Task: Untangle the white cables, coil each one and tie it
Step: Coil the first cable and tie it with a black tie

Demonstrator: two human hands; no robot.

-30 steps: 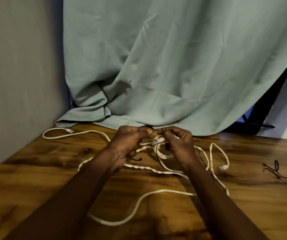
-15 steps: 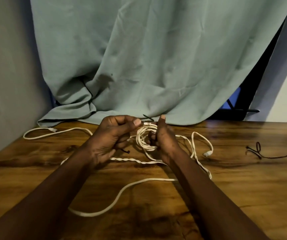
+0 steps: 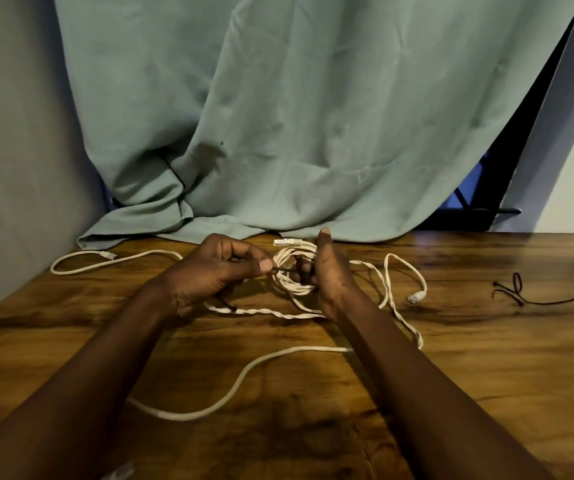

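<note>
the small coil (image 3: 289, 285) of white cable stands upright in the right hand (image 3: 332, 278), whose fingers curl through its centre while the thumb points up. a clear plug (image 3: 287, 241) juts out at the coil's top. just left of the coil the left hand (image 3: 221, 268) pinches a thin dark tie (image 3: 284, 268) between thumb and forefinger, with the tie's far end running into the coil. this looks like the tying step. the tie could slip from that fine pinch, or catch only some of the turns, and the coil would then spring apart. below and to the right of the coil, loose white cable (image 3: 313, 348) trails across the wooden table (image 3: 486, 375), partly twisted on itself. it seems joined to the coil, so lifting the coil may drag it and tighten the twist. well right of the coil lie spare dark ties (image 3: 517, 293), and a green curtain (image 3: 278, 116) hangs behind it.
</note>
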